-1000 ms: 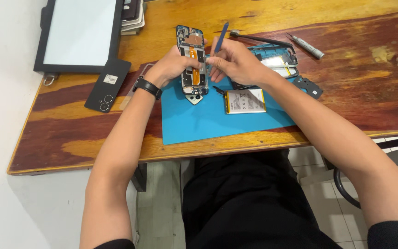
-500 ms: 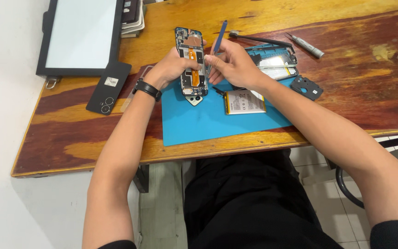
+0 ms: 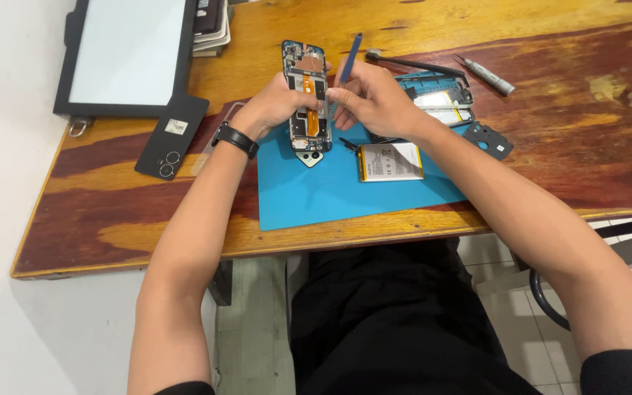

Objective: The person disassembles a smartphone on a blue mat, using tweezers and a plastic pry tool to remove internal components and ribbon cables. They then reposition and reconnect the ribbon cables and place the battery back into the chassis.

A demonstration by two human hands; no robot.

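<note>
I see my left hand wrapped around the left edge of the opened phone, which stands propped on the far part of the blue mat, its bare circuit side facing me and its lower end touching the mat. The fingers are curled tight on the phone's frame, thumb side toward me. My right hand sits just right of the phone, fingers pinched narrow around a blue pry tool that points up and away; the fingertips press against the phone's right edge near its orange ribbon. Just right of the phone and nearer to me, a loose battery lies flat on the mat. Behind my right hand is a blue phone shell, lying open like a tray, with pale parts inside it that I cannot make out. A small black cover piece rests off the mat's right edge on the wooden table.
</note>
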